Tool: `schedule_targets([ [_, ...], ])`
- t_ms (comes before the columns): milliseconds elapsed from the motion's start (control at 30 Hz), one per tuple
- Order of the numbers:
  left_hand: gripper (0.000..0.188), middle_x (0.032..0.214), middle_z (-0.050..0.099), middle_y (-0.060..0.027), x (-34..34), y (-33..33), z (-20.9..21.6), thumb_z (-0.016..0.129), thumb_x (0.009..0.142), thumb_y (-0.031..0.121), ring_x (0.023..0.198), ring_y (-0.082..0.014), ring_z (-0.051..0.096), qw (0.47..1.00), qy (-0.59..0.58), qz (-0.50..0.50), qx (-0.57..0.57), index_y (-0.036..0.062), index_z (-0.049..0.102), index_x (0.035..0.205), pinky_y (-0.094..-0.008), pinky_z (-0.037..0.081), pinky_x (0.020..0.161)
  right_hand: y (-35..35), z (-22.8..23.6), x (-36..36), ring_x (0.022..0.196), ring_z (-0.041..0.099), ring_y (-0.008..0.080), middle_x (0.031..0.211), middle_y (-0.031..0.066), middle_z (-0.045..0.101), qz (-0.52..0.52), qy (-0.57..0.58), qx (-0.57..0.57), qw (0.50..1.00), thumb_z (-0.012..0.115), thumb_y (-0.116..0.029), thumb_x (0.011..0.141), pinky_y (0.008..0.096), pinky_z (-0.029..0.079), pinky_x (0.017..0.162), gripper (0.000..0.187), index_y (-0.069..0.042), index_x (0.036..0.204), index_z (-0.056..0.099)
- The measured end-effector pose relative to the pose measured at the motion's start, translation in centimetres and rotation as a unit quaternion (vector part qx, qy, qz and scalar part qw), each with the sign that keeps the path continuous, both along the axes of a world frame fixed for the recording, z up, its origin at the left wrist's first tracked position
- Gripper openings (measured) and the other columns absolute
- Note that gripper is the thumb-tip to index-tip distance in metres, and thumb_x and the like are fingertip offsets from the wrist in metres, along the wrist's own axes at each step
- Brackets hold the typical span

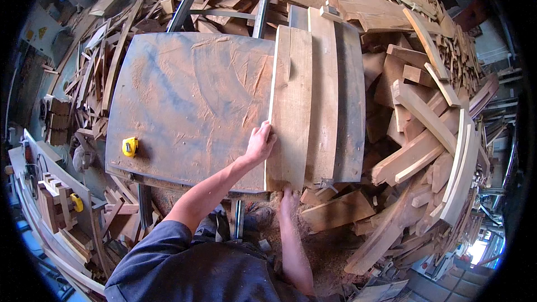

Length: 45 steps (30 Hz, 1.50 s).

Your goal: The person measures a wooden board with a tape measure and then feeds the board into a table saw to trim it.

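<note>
Grey-blue work shirt (184,268) of the person fills the lower edge, nearest the camera. Beyond it lies the broad, dusty grey-brown flat surface (190,100), the largest item. Right of the left-hand grip sit several long pale wooden planks (330,95) side by side, and further right a large heap of curved timber offcuts (430,151).

The nearest pale curved wooden plank (291,106) rests along the right edge of the surface, its near end overhanging toward the person. The left hand (260,142) lies on the plank's left edge, grip closed over that edge. The right hand (288,196) is at the near end of the same plank; fingers are hidden beneath it, so the grip state cannot be determined.

A small yellow tape measure (130,146) lies well left of the grip, near the surface's front edge.

Hazards, as judged: the overhanging plank could tip or slide off if support at the near end lapses; sawdust reduces friction; rough edges may cause splinters.
</note>
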<state>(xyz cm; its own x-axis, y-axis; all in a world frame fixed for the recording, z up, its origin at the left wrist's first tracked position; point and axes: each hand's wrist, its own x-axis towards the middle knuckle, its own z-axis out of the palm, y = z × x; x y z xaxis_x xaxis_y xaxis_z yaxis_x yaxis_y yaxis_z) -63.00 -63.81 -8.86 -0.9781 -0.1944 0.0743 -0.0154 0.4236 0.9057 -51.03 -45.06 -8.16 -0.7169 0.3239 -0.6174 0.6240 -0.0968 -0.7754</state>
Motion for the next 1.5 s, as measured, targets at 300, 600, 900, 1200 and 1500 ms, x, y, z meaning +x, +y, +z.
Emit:
schedule_targets([
  [300,0.022,0.116,0.053,-0.0166,-0.5,-0.4,-0.3,0.059,0.086,0.011,0.098,-0.0433,0.051,1.0,-0.021,0.001,-0.006,0.0008,0.048,0.103,-0.0479,0.042,0.087,-0.8,2.0,-0.9,0.041,0.044,0.0131,0.057,0.0048,0.054,0.037,-0.077,0.047,0.995,0.059,-0.04,0.092,0.0298,0.028,0.037,0.042,-0.001,0.078,0.058],
  [600,0.017,0.102,0.053,-0.016,-1.2,-0.1,0.1,0.059,0.086,0.01,0.091,-0.0377,0.054,0.999,0.008,0.022,-0.024,0.0015,0.047,0.096,-0.0436,0.04,0.086,-0.8,1.0,-1.5,0.052,0.052,0.0156,0.066,0.0089,0.059,0.018,0.002,0.042,0.999,0.058,-0.036,0.092,0.0301,0.039,0.046,0.04,0.004,0.087,0.062],
  [900,0.021,0.11,0.052,-0.0176,-2.3,-0.6,-0.2,0.06,0.085,0.01,0.096,-0.0426,0.05,1.0,-0.006,0.007,-0.011,0.0015,0.046,0.099,-0.0474,0.04,0.085,-0.8,0.4,-2.3,0.057,0.052,0.0146,0.071,0.008,0.057,0.025,0.004,0.046,0.999,0.057,-0.041,0.094,0.0284,0.04,0.051,0.047,0.006,0.085,0.061],
  [1200,0.018,0.103,0.052,-0.0163,-3.2,-1.2,-0.2,0.058,0.086,0.011,0.093,-0.042,0.051,1.0,-0.011,0.007,-0.012,0.0025,0.046,0.096,-0.0467,0.041,0.083,-0.4,0.2,-3.4,0.052,0.045,0.0119,0.059,0.0027,0.048,0.09,-0.027,0.064,0.993,0.055,-0.039,0.096,0.0301,0.034,0.047,0.045,-0.001,0.071,0.054],
  [1500,0.016,0.1,0.053,-0.0161,-4.2,-1.1,-0.1,0.058,0.087,0.011,0.09,-0.0413,0.052,1.0,0.007,0.015,-0.012,0.0017,0.048,0.094,-0.047,0.042,0.083,-0.7,-1.7,-4.2,0.042,0.035,0.0078,0.055,-0.0018,0.041,0.02,0.023,0.004,1.0,0.059,-0.035,0.094,0.0269,0.021,0.036,0.04,-0.009,0.066,0.049],
])
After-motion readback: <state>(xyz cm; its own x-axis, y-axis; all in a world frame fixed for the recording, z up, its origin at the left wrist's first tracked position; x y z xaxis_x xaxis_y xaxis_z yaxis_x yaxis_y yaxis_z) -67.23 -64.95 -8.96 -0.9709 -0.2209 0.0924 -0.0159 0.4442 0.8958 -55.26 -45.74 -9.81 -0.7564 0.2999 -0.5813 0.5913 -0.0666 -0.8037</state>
